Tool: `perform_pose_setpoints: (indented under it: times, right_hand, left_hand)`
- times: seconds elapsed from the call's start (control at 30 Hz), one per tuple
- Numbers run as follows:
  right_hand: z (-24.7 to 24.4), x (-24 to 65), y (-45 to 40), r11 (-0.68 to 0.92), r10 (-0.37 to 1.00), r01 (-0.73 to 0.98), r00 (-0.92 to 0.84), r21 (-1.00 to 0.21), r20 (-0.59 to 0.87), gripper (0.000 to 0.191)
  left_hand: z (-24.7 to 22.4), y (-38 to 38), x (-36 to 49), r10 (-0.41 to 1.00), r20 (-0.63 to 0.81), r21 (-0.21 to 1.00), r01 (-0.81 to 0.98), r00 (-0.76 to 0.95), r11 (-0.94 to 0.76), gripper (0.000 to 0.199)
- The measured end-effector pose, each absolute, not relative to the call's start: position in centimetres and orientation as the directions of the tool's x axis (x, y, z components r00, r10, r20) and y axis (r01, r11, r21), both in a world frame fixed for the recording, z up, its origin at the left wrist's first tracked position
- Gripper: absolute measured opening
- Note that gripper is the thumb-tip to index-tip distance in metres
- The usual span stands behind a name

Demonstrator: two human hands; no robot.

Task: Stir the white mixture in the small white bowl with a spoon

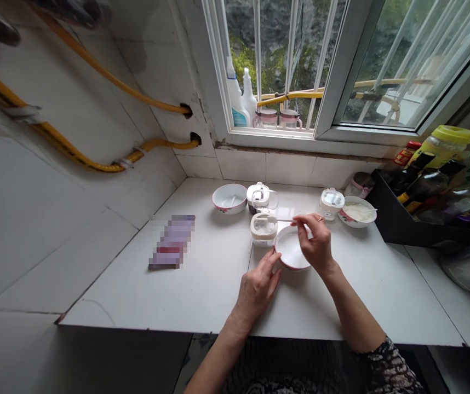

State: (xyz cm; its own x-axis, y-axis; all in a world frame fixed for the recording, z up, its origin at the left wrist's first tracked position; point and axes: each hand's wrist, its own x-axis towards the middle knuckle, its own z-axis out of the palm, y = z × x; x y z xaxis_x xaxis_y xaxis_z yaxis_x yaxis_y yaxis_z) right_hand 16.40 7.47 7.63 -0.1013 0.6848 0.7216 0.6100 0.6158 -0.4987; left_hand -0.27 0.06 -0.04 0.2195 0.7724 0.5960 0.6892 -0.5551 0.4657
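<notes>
My right hand (316, 241) pinches the handle of a small white spoon (282, 220), whose bowl end is over an open square jar (263, 232) of white powder. Just right of that jar is a white bowl (291, 250) with a red rim, partly behind my right hand. My left hand (259, 282) rests at the bowl's left edge, its fingers together against the rim. A dark-filled jar (257, 197) with its clear lid raised stands behind the powder jar.
Another white bowl (229, 200) sits at the back left. A closed jar (332, 203) and a bowl of pale food (357, 212) stand to the right, beside a black bin (399, 219) of bottles. A blurred purple packet (173, 242) lies left.
</notes>
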Motion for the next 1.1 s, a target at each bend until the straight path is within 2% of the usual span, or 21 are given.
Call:
perform_pose_setpoints:
  times: [0.07,0.13,0.3,0.4,0.6,0.8,0.97,1.1]
  right_hand:
    - [7.8,17.3,7.5,0.537,0.731,0.596,0.025,-0.597,0.682,0.017]
    - [7.7,18.1,7.5,0.507,0.747,0.599,0.053,-0.62,0.662,0.016]
    - [7.0,18.7,7.8,0.513,0.775,0.694,-0.122,-0.505,0.62,0.016]
    - [6.4,18.1,7.9,0.505,0.808,0.707,-0.184,-0.496,0.56,0.016]
    - [6.3,17.8,8.0,0.416,0.884,0.636,-0.115,-0.65,0.454,0.018]
    - [7.1,18.2,8.0,0.249,0.959,0.452,0.008,-0.856,0.283,0.015]
    - [7.4,18.8,8.1,0.206,0.965,0.397,0.069,-0.894,0.253,0.015]
    - [7.3,18.9,8.2,0.222,0.953,0.47,0.08,-0.854,0.291,0.015]
  left_hand:
    - [0.0,0.0,-0.3,0.776,0.592,0.47,0.69,0.216,-0.551,0.042]
    - [0.1,0.0,-0.3,0.78,0.588,0.472,0.693,0.214,-0.545,0.04]
    - [0.1,0.0,-0.3,0.774,0.596,0.471,0.687,0.214,-0.553,0.038]
    - [0.0,0.0,-0.3,0.773,0.598,0.468,0.689,0.213,-0.553,0.039]
    - [-0.1,0.0,-0.3,0.768,0.602,0.458,0.694,0.218,-0.556,0.039]
    - [0.0,0.0,-0.3,0.783,0.584,0.472,0.695,0.213,-0.542,0.043]
    - [0.1,0.0,-0.2,0.776,0.594,0.474,0.687,0.213,-0.551,0.042]
    - [0.1,0.0,-0.2,0.779,0.591,0.467,0.698,0.211,-0.543,0.045]
